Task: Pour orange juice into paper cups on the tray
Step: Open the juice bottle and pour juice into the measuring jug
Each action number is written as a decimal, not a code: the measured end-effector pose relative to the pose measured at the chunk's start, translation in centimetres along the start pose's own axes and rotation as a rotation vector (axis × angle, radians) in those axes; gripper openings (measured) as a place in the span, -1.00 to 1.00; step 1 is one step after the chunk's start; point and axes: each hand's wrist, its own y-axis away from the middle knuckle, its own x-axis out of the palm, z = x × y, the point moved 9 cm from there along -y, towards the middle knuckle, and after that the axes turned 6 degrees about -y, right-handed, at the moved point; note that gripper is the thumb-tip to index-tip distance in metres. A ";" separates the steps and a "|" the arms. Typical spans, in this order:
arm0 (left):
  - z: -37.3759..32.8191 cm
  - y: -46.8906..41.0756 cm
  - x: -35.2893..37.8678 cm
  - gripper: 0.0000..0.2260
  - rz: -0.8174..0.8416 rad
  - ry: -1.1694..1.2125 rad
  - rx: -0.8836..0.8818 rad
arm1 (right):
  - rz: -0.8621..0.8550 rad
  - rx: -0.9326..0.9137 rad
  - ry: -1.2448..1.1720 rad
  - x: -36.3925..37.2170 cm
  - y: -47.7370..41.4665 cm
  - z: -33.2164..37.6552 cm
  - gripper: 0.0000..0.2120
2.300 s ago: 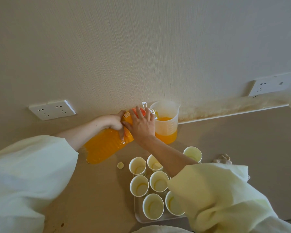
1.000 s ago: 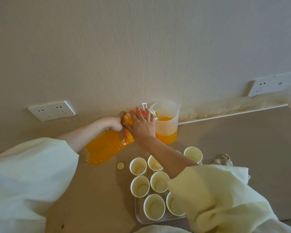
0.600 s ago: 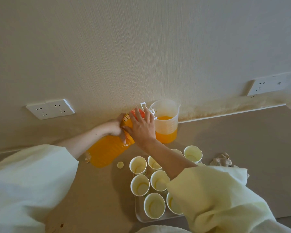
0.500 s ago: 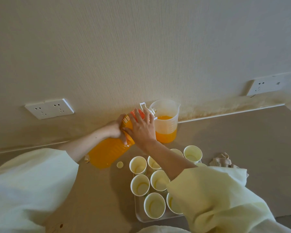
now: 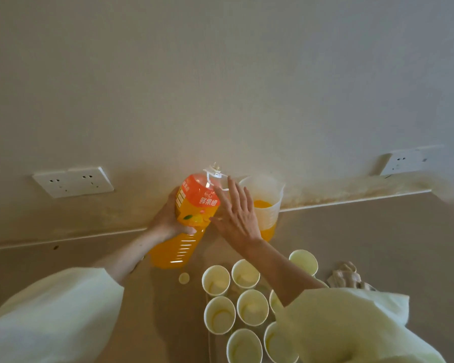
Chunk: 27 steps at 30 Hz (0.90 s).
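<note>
Left hand (image 5: 168,221) clasps the big, nearly upright orange juice bottle (image 5: 188,224); the spread, empty right hand (image 5: 237,216) hovers nearer the translucent plastic measuring jug (image 5: 265,203) by the worktop's back edge.

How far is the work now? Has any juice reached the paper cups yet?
Done: the measuring jug by the wall holds orange juice, and the small cap lies off on the counter. In hand: the left hand grips the juice bottle, nearly upright; the right hand is open beside it. Left: the paper cups on the tray look empty, so all need filling.
</note>
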 end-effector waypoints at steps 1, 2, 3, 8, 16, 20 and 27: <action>0.1 -0.1 -0.3 0.15 -0.026 0.040 0.008 | -0.041 0.061 -0.031 0.0 0.3 -0.7 -0.11; 0.2 -0.1 -0.4 0.16 -0.034 0.067 0.016 | -0.043 0.141 -0.064 0.1 0.3 -1.3 -0.11; 0.6 -0.2 -0.4 0.16 -0.038 0.089 0.019 | -0.043 0.211 -0.100 0.4 0.3 -1.9 -0.12; 2.5 -1.2 0.3 0.17 -0.024 0.186 0.024 | 0.306 0.461 -0.402 3.9 -0.2 -2.6 -0.24; 3.2 -3.1 2.7 0.06 -0.003 0.378 0.079 | 0.393 0.591 -0.511 7.7 -1.8 -2.3 -0.08; 3.5 -4.2 4.0 0.11 -0.009 0.409 0.087 | 0.366 0.610 -0.555 8.7 -1.7 -2.9 -0.10; 4.2 -4.6 5.7 0.10 0.049 0.451 0.075 | 0.253 0.647 -0.599 8.9 -1.3 -4.0 -0.21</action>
